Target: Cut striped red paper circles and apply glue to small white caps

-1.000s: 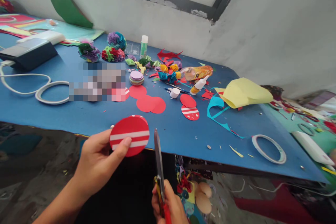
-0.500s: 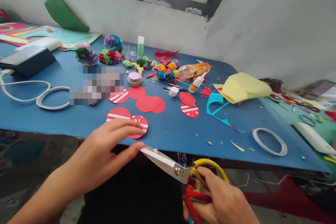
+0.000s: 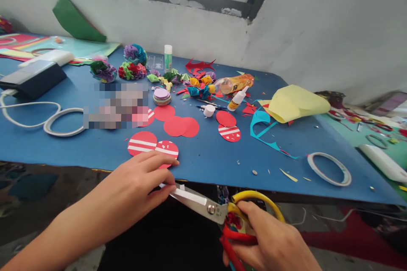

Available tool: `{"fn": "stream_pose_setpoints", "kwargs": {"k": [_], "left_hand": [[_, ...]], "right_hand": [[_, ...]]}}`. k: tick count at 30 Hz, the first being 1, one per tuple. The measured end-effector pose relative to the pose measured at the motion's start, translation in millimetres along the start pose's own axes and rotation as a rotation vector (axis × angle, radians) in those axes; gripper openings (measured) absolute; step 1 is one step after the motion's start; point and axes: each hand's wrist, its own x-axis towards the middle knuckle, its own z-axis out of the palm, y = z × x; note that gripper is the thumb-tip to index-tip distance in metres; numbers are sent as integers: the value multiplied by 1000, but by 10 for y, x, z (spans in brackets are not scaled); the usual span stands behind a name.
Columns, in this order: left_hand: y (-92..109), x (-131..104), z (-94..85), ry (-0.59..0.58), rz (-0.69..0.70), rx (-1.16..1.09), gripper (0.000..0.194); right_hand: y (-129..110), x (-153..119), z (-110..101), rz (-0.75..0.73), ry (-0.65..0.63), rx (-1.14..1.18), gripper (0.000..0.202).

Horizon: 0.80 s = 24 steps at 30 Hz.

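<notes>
At table edge, scissors (image 3: 203,204) point left, right hand (image 3: 270,241) gripping handles, left hand (image 3: 136,186) pinching blade tips.

- A blue-topped table (image 3: 206,156) carries everything.
- Two red paper circles with white stripes (image 3: 152,146) lie at the near edge; plain red circles (image 3: 181,126) lie behind them.
- A tape ring (image 3: 329,169) lies right, another (image 3: 63,122) left beside a white cable (image 3: 28,112).
- A yellow sheet (image 3: 295,102), glue bottle (image 3: 238,99), glue stick (image 3: 168,57) and paper flowers (image 3: 132,65) lie farther back.
</notes>
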Motion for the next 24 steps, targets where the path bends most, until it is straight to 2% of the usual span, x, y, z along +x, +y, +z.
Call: {"fn": "stream_pose_setpoints", "kwargs": {"k": [3,7,10,15,17,20,24], "left_hand": [[-1,-13,16,-32,29,32,15],[4,-29,33,-145,63,23,17],[-27,-15,24,-137,55,-18,20],[-287,80,-58,73,-151,-169,19],[-441,100,-103,73,-255,-248,21],[-641,77,-181,95,-411,-313,29],[-793,35,-288,86,-501,-299,34]], "right_hand": [[-9,14,-1,-4,-2,-8,42],[-48,67,-29,-43,46,-24,46],[-63,91,-38,-35,44,-9,50],[-5,14,3,7,-42,27,39],[33,-33,23,33,-57,40,36],[99,-103,48,73,19,39,29],[214,-213,80,93,10,-33,24]]}}
